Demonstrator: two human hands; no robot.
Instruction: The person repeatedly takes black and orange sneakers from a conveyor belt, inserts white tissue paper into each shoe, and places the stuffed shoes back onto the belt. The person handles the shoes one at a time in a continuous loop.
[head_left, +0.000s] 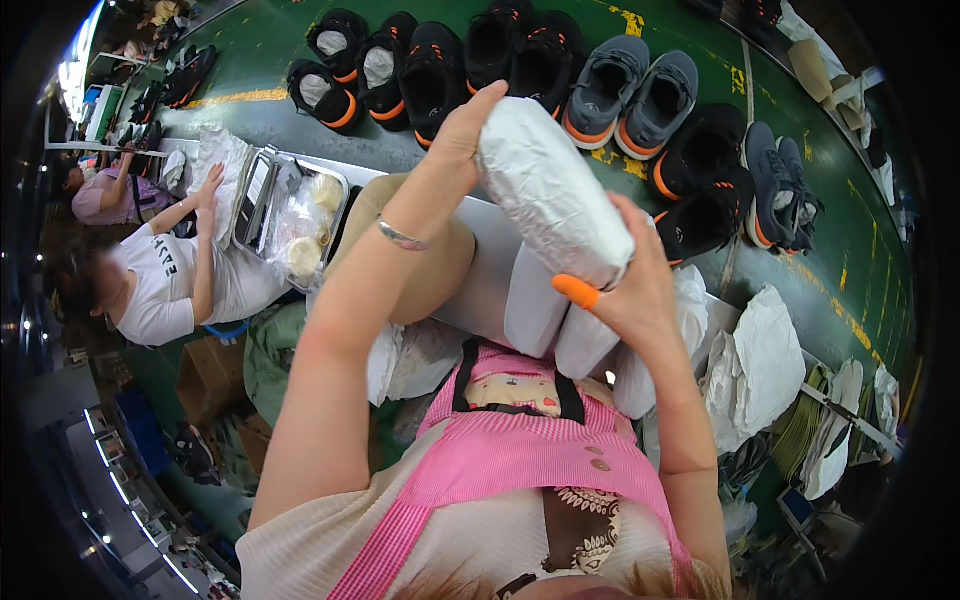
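Head view: white paper bundle [553,190] aloft before the row of shoes [607,88], left hand [466,133] gripping its far end, right hand [640,290] clasping the near end, presumably keeping it steady!

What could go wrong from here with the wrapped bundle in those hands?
It could slip: the left hand and right hand grip the white paper-wrapped bundle near opposite ends, so loosening one might let it tip.

The creased paper might tear or come loose under the right thumb, which wears an orange cover.

A wide swing could knock the grey shoes standing just beyond the bundle.
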